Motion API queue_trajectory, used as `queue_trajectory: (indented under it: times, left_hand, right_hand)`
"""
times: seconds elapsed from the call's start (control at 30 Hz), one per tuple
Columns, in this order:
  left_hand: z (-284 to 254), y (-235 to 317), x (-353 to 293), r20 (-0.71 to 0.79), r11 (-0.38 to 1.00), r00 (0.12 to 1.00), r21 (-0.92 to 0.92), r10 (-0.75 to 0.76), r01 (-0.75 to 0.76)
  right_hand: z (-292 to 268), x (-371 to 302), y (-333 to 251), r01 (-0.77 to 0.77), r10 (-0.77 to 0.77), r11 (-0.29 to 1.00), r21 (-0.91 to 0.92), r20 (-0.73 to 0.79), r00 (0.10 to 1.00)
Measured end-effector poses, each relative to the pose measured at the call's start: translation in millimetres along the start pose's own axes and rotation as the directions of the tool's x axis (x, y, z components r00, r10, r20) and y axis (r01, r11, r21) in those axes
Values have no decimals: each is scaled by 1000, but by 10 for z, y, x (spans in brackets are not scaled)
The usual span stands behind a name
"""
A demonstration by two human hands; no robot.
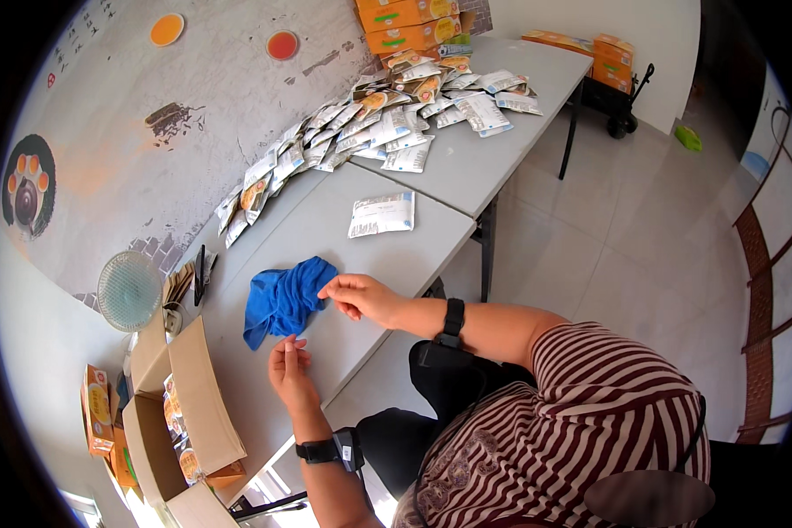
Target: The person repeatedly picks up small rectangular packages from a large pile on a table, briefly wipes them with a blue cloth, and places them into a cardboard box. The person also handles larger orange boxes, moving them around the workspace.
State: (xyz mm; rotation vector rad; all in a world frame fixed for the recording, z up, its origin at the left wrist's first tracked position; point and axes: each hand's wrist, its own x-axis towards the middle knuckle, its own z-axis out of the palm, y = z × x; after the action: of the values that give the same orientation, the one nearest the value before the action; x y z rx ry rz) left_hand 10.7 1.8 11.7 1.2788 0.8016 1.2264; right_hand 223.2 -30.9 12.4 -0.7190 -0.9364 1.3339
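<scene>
Blue cloth [283, 304] lies bunched left of the lone white pouch [382, 214]. Right hand [368, 299], half-curled, meets the cloth's edge; I can't tell if it pinches. Left hand [292, 374], loosely open, appears empty. Folds gather best from 2 sides.

Two grey tables [442, 236] meet across the middle of the frame — on the nearer one, a crumpled blue cloth [289, 297] lies left of centre, a single white packet [382, 215] above it; a long heap of packets [370, 132] covers both toward upper centre.
</scene>
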Motion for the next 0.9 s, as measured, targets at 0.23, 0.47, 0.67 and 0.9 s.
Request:
queue_trajectory:
  times: [0.23,0.47,0.67,0.9]
  left_hand:
    - [17,-45,1,3,994,1000,103,24,-24]
    - [9,-51,17,11,993,1000,115,25,-26]
    - [27,-14,10,2,989,1000,145,6,-6]
    - [-21,-33,12,4,992,1000,129,-6,6]
  right_hand:
    - [-1160,493,-695,55,-232,681,-730,-144,962]
    - [-2139,650,-1066,-375,-373,-386,-843,-229,899]
    - [-2359,816,-987,-262,-296,-638,-724,-83,952]
    - [-2181,886,-1041,-167,-137,-820,-548,-97,986]
